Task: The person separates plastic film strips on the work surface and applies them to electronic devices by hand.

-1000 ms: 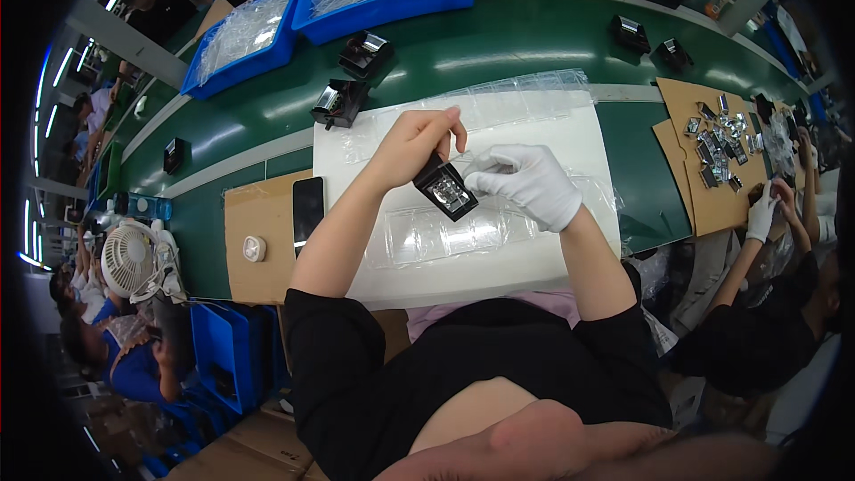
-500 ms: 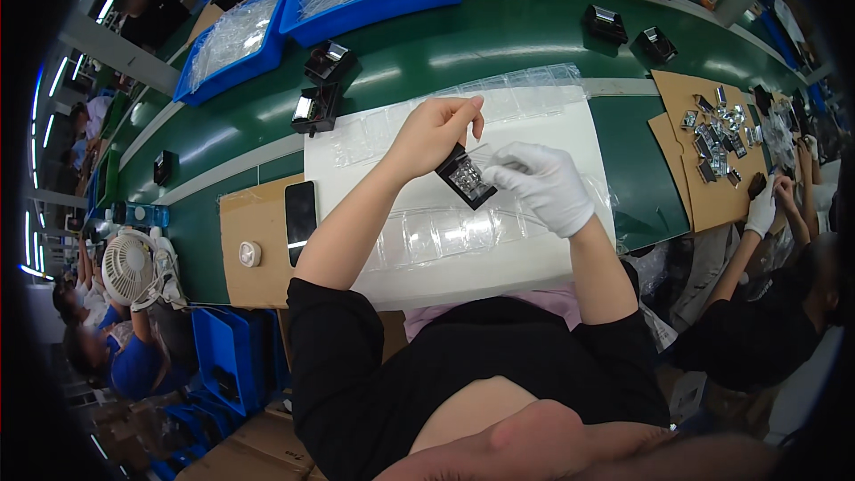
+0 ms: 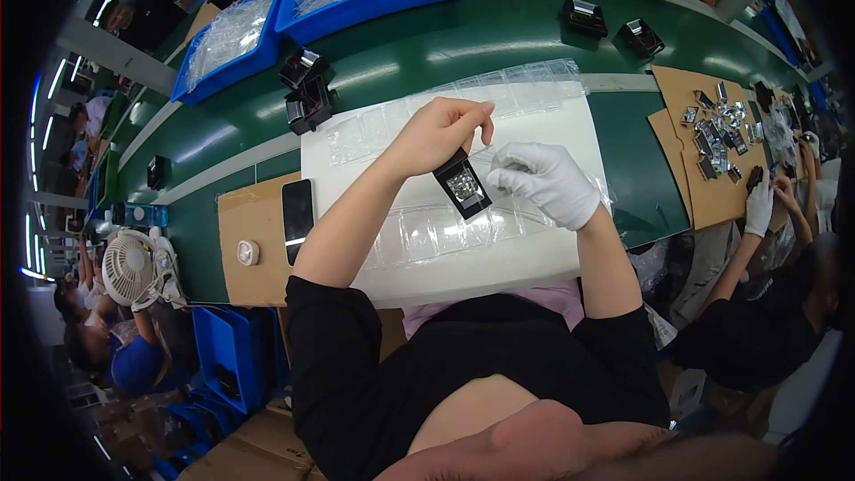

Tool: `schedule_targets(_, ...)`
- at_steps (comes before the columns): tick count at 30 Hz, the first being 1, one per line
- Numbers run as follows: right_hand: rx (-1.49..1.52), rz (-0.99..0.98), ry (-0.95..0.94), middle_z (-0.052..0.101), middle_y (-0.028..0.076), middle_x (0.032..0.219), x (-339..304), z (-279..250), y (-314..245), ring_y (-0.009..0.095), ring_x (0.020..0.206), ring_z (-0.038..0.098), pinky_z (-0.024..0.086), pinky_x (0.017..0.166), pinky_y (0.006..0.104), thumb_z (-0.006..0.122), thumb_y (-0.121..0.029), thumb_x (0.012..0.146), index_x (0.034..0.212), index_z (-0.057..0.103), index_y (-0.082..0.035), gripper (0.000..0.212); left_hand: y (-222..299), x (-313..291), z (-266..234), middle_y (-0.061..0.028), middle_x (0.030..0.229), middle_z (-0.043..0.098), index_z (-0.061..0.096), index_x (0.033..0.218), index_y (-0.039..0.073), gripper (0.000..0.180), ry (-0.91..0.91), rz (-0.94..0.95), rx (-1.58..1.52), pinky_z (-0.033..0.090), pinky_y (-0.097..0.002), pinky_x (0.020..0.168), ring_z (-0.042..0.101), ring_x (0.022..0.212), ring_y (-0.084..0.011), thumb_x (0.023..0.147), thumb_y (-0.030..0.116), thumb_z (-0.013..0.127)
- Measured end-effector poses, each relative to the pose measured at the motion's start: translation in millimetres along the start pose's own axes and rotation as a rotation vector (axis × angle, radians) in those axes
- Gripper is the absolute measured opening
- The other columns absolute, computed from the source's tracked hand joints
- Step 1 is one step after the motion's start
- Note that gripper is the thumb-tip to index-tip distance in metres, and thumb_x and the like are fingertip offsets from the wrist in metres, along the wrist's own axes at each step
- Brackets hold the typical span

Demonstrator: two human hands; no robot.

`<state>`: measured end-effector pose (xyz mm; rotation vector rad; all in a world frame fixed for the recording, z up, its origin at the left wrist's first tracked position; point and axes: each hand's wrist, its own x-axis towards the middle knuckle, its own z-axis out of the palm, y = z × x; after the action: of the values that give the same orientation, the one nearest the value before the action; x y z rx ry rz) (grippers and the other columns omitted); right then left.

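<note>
My bare left hand (image 3: 438, 135) is closed around the upper end of a small black case (image 3: 456, 202), tilted, with a shiny, faceted silver face turned up. My right hand (image 3: 550, 185), in a white glove, is just right of the case. Its thumb and fingers are pinched on a thin clear plastic piece (image 3: 484, 158) that spans the gap toward my left hand; its far end is hard to make out. Below both hands a strip of clear plastic pockets (image 3: 436, 236) lies on a white sheet (image 3: 392, 285). Another clear strip (image 3: 525, 93) lies along the sheet's far edge.
Several black cases (image 3: 307, 105) sit on the green belt (image 3: 427, 53). Blue trays (image 3: 374, 13) of clear plastic pieces stand far left. A phone (image 3: 298, 221) and a white fan (image 3: 129, 267) are left. Cardboard (image 3: 672, 142) with silver parts lies right, beside a co-worker's gloved hand (image 3: 759, 207).
The case in my left hand has turned so its silver face shows more fully. My right hand has shifted slightly right. The cases on the belt have moved left.
</note>
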<state>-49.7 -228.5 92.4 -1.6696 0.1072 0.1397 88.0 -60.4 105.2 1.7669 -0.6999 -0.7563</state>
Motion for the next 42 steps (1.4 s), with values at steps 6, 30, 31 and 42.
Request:
schedule_targets(6,-0.406,-0.133,-0.086,0.069,0.006,0.085,-1.1,11.0,-0.1,0.019,0.071,0.062,0.051,0.070,0.0285,0.065,-0.010,0.093,0.103,0.070,-0.001,0.014,-5.7,15.4,8.1,-0.0006,0.052,0.050,0.070,0.072,0.007,0.047,-0.001,0.026,0.032,0.035,-0.0241,0.052,0.043,0.049,-0.0116,0.102,0.039,0.052)
schedule_targets(30,-1.232,0.149,0.450,0.063,0.018,0.095,-40.5,38.4,91.0,0.034,0.078,0.064,0.055,0.072,0.0413,0.061,-0.018,0.088,0.107,0.062,-0.002,0.024,-123.5,-17.7,89.2,-0.0105,0.091,0.067,0.060,0.101,0.006,0.028,0.099,0.445,0.826,0.049,-0.0393,0.079,0.062,0.090,-0.0287,0.102,0.033,0.055)
schedule_targets(31,-1.265,0.161,0.428,0.063,0.018,0.094,-37.1,41.6,92.2,0.034,0.078,0.063,0.056,0.071,0.0415,0.061,-0.018,0.088,0.105,0.062,-0.002,0.024,-130.7,-20.6,89.5,-0.0114,0.090,0.067,0.060,0.101,0.005,0.024,0.191,0.468,0.785,0.049,-0.0388,0.079,0.062,0.089,-0.0290,0.102,0.029,0.056)
schedule_targets(42,-1.508,-0.036,0.250,0.062,0.015,0.089,-33.2,27.0,98.5,0.032,0.076,0.062,0.056,0.069,0.0409,0.056,-0.015,0.089,0.098,0.061,-0.005,0.014,-122.7,-16.8,84.7,-0.0157,0.082,0.067,0.056,0.100,0.004,0.018,0.201,0.242,0.543,0.050,-0.0427,0.071,0.063,0.072,-0.0350,0.103,0.022,0.056)
